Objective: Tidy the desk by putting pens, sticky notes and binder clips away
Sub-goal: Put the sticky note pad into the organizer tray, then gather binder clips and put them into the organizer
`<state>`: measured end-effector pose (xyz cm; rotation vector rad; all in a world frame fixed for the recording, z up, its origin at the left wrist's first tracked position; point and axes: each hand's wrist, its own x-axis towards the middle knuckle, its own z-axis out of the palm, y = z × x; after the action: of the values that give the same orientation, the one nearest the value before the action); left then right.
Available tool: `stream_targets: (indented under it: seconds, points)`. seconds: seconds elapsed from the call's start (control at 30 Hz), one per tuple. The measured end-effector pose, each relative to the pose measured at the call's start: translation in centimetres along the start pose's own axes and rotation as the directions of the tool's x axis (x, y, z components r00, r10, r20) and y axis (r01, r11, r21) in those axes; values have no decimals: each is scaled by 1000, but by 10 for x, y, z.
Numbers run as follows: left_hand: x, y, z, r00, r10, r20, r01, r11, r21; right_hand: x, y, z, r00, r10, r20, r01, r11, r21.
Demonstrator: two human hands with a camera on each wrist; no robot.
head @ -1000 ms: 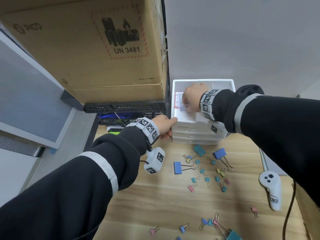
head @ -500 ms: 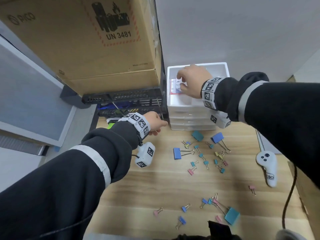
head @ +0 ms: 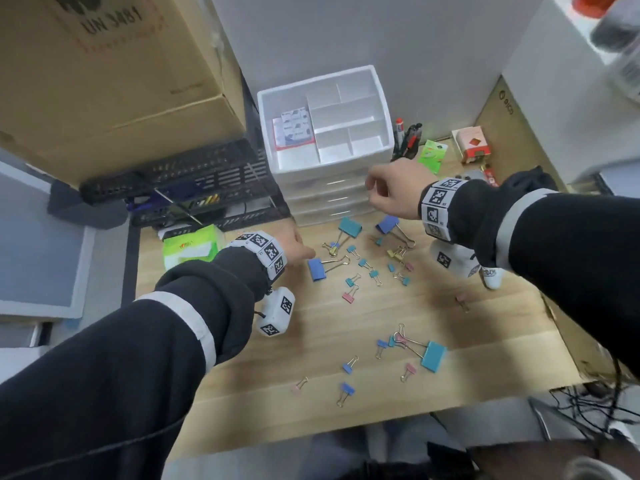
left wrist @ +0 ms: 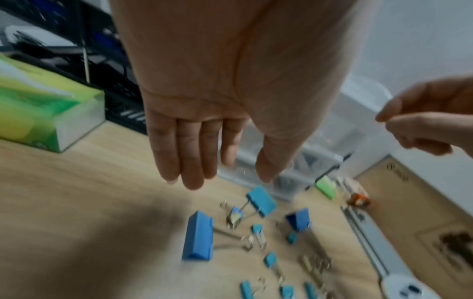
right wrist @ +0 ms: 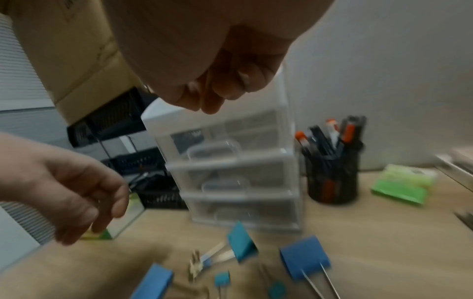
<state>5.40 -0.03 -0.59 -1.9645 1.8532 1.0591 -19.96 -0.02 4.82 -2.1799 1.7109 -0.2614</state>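
A white drawer organiser [head: 379, 98] stands at the back of the desk. A pack of sticky notes [head: 294, 128] lies in the left compartment of its top tray. Several coloured binder clips lie scattered on the wood, among them a large blue clip [head: 317, 269] [left wrist: 198, 236]. My left hand [head: 306, 252] [left wrist: 217, 180] hovers just left of that clip, fingers straight and empty. In front of the drawers, my right hand [head: 372, 188] [right wrist: 212, 101] hangs in the air with its fingers loosely curled, holding nothing. Pens [head: 408, 140] [right wrist: 332, 141] stand in a black mesh holder right of the organiser, beside a green sticky-note pack [head: 431, 155].
A large cardboard box [head: 104, 81] sits on a black mesh rack [head: 194, 188] at the left. A green tissue pack [head: 188, 247] lies in front of the rack. A white controller [head: 491, 275] lies under my right wrist. A small pink box [head: 472, 145] stands at the back right.
My right hand has let go of the sticky-note pack in the top tray and drawn back down in front of the drawers. My left hand left the organiser's side and dropped toward the blue clip.
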Motion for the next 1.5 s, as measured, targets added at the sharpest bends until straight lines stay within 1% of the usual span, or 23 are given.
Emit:
stream_targets:
  seconds: [0.07, 0.1, 0.17, 0.23, 0.27, 0.3, 0.33, 0.37, 0.43, 0.5, 0.67, 0.73, 0.83, 0.87, 0.97, 1.07, 1.13, 1.17, 1.27, 1.3, 1.33, 1.43, 1.5]
  points:
    - [9, -1, 19, 1000, -4, -30, 6, 998, 70, -27, 14, 23, 983, 88, 160, -88, 996, -5]
    - [11, -2, 25, 999, -5, -39, 9, 995, 101, -39, 20, 37, 952, 133, 275, -141, 990, 8]
    - [23, -8, 41, 999, 30, -43, -20, 979, 203, -65, 32, 68, 829, 211, 518, -228, 973, -31]
    - [33, -13, 56, 997, 68, -32, -55, 948, 314, -87, 42, 103, 648, 266, 714, -260, 958, -120]
    - [37, -14, 61, 995, 90, -43, -70, 938, 339, -97, 44, 115, 562, 290, 774, -267, 950, -162]
    - [40, -13, 66, 994, 98, -55, -72, 933, 351, -105, 45, 127, 503, 316, 804, -269, 942, -201]
    - [44, -12, 69, 991, 114, -71, -82, 932, 353, -111, 45, 137, 462, 344, 817, -255, 934, -249]
    - [46, -8, 71, 988, 128, -83, -91, 933, 349, -114, 42, 143, 441, 360, 822, -229, 931, -285]
    - [54, -1, 73, 982, 166, -94, -126, 935, 332, -116, 36, 158, 433, 397, 809, -148, 917, -371]
    - [61, 8, 73, 973, 211, -92, -172, 932, 320, -115, 29, 174, 431, 394, 812, -72, 912, -404]
    - [78, 33, 68, 947, 318, -45, -279, 885, 374, -132, 24, 180, 550, 400, 733, 49, 861, -507]
    - [84, 41, 68, 936, 351, -12, -315, 856, 409, -135, 22, 174, 562, 385, 733, 119, 839, -532]
    - [90, 50, 73, 934, 355, 29, -332, 840, 430, -132, 25, 163, 542, 392, 743, 80, 856, -510]
    - [92, 52, 75, 935, 353, 42, -335, 835, 436, -132, 27, 159, 550, 385, 741, 46, 872, -487]
    - [95, 57, 79, 930, 363, 58, -350, 823, 447, -136, 36, 151, 603, 358, 713, -67, 914, -401]
    - [99, 62, 82, 930, 367, 40, -346, 829, 440, -141, 44, 151, 645, 324, 692, -99, 933, -345]
    - [100, 65, 82, 931, 362, 31, -338, 832, 439, -140, 45, 149, 635, 310, 707, -105, 942, -319]
    - [100, 67, 82, 931, 364, 24, -337, 833, 438, -137, 46, 146, 611, 301, 732, -99, 947, -307]
    - [99, 75, 79, 922, 386, -14, -342, 834, 433, -128, 53, 136, 447, 277, 851, -89, 960, -266]
    - [99, 77, 79, 916, 401, -23, -352, 828, 437, -126, 56, 133, 419, 269, 867, -111, 963, -246]
    - [100, 80, 78, 911, 413, -21, -361, 820, 445, -126, 60, 130, 421, 268, 866, -148, 963, -226]
    - [105, 85, 76, 912, 409, 24, -368, 792, 486, -130, 72, 124, 480, 288, 828, -265, 948, -177]
    - [106, 86, 77, 919, 392, 46, -359, 782, 510, -133, 79, 122, 500, 318, 806, -354, 924, -145]
